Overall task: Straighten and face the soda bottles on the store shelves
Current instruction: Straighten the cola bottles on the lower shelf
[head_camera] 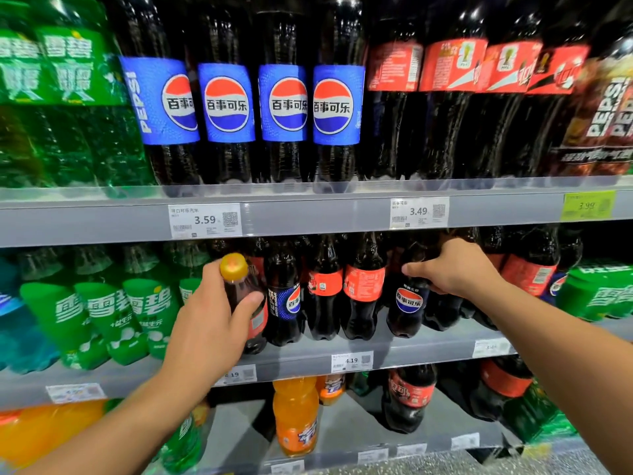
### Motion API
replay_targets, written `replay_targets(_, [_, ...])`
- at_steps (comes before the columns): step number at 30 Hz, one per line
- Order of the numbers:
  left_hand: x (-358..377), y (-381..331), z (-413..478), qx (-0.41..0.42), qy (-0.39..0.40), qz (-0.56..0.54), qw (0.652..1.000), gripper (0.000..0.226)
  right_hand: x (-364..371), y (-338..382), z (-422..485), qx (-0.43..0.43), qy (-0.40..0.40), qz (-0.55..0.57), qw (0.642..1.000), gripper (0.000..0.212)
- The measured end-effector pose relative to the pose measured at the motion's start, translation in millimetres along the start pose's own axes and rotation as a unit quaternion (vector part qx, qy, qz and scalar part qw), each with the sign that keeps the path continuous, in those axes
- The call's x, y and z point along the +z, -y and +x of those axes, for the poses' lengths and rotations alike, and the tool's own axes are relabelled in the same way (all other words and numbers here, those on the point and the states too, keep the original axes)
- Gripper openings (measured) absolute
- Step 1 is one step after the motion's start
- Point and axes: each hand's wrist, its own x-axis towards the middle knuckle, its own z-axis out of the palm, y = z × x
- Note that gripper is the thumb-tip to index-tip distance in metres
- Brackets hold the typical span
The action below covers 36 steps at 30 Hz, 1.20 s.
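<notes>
Two hands: both are up at the middle shelf (428, 349), well apart, each on its own bottle.
Left hand (209, 323): clasped round the yellow-capped cola bottle (245, 286) at neck and shoulder, thumb across the front.
Yellow-capped bottle: tilted, cap leaning out toward me, base low at the shelf's front lip; I cannot tell whether it rests there.
Right hand (452, 269): grasping the dark-labelled Pepsi bottle (409, 299) at its shoulder, thumb laid across the front, fingers curled round the right side.
Dark-labelled bottle: at the front of the row, logo turned my way.
Between the hands: a black zero-sugar Pepsi (286, 303) just beside the yellow-capped bottle, then two red-labelled colas (364, 282) with labels turned off-centre.
In the way: the upper shelf rail (308, 214), carrying the 3.59 tag (205, 220) and the 3.49 tag (418, 211), overhangs the middle row and hides most caps from my feed; neighbours stand tight beside each held bottle.
Left flank: small Sprite bottles (102, 317), leaning, near the left wrist.
Right flank: more red-labelled bottles (529, 274) behind the right wrist, then a green Sprite pack (596, 296).
Above: four large Pepsi bottles (284, 102), logos facing out, between large Sprite bottles (68, 97) and large colas (452, 65), which are blurred.
Below: an orange soda bottle (296, 416) and a cola bottle (411, 395) on the lower shelf, under the 4.19 tag (351, 361).
</notes>
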Motion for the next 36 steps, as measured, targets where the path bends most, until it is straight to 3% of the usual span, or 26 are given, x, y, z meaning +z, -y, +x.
replay_targets(8, [-30, 1, -26, 0.029, 0.013, -0.026, 0.999, 0.041, 1, -1, -26, -0.027, -0.018, 0.039, 0.999, 0.043])
replay_targets(13, [-52, 0, -33, 0.032, 0.015, -0.048, 0.998, 0.041, -2, -2, -53, -0.06, -0.061, -0.003, 0.996, 0.071])
replay_targets(19, [-56, 1, -37, 0.034, 0.036, -0.046, 0.998, 0.044, -23, 17, -86, -0.134, -0.073, -0.005, 0.988, 0.058])
replay_targets(24, [-55, -2, -40, 0.034, 0.054, -0.05, 0.997, 0.046, -20, 61, -111, -0.21, -0.013, -0.021, 0.977, 0.059])
replay_targets(28, [-56, 3, -41, 0.03, 0.057, -0.053, 0.997, 0.038, -2, 89, -123, -0.238, 0.063, 0.038, 0.969, 0.052])
replay_targets(32, [-58, 11, -36, 0.021, 0.052, -0.043, 0.997, 0.032, 6, 98, -129, -0.239, 0.077, 0.039, 0.967, 0.054])
replay_targets(36, [-54, 14, -18, 0.014, 0.027, -0.042, 0.999, 0.032, 5, 85, -121, -0.213, 0.086, 0.015, 0.973, 0.042])
